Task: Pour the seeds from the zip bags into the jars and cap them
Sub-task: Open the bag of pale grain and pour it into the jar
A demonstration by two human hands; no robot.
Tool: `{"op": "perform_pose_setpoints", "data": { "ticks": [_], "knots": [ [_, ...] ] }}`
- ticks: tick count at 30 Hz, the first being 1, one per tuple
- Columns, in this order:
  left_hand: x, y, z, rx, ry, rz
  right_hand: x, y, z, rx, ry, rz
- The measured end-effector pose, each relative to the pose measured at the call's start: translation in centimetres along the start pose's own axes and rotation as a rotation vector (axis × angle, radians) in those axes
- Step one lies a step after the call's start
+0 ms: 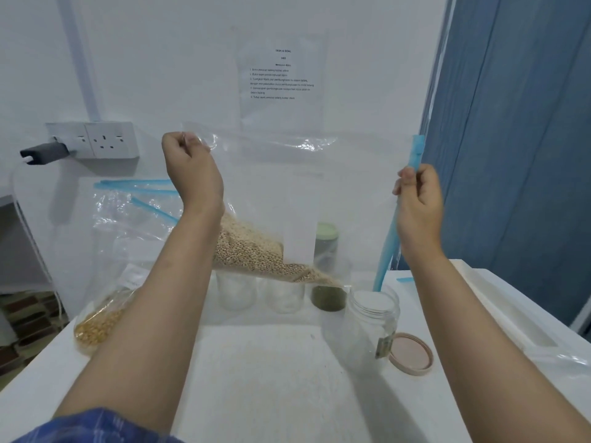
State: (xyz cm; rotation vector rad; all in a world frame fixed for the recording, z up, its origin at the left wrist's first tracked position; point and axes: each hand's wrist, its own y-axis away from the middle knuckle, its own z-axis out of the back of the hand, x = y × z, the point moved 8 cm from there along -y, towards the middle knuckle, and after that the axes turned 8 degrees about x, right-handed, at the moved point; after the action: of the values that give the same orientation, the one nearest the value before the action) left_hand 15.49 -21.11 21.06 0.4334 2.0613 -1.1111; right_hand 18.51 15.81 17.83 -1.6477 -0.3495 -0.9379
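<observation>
A clear zip bag (287,174) is hanging in the middle of the frame, held up above the worktop (271,378). Pale seeds (252,251) are lying heaped in its lower part, sloping down toward the right. The bag's blue zip strip (391,231) is running down the right side, its lower end dipping into the mouth of an open glass jar (372,321) standing at lower right.

The left hand (192,171) is pinching the bag's upper left corner with clenched fingers. The right hand (419,199) is gripping the zip strip, fingers curled round it.

A round tan lid (412,353) is lying flat just beside the open jar, to its right. Behind the bag, three more jars are standing in a row: two clear ones (236,292) and a capped one holding green seeds (327,266).

At lower left a bag of yellow kernels (96,327) is lying on the worktop, with emptied bags (128,212) behind it. A wall socket (108,140) is sitting at upper left, and a printed sheet (281,75) is hanging on the wall at top centre.
</observation>
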Motion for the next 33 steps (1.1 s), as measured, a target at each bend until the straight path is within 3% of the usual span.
{"op": "perform_pose_setpoints", "data": {
  "ticks": [33],
  "knots": [
    [-1.2, -0.9, -3.9, 0.055, -0.021, -0.038, -1.1, 1.4, 1.1, -0.064, -0.064, -0.048]
  ]
}}
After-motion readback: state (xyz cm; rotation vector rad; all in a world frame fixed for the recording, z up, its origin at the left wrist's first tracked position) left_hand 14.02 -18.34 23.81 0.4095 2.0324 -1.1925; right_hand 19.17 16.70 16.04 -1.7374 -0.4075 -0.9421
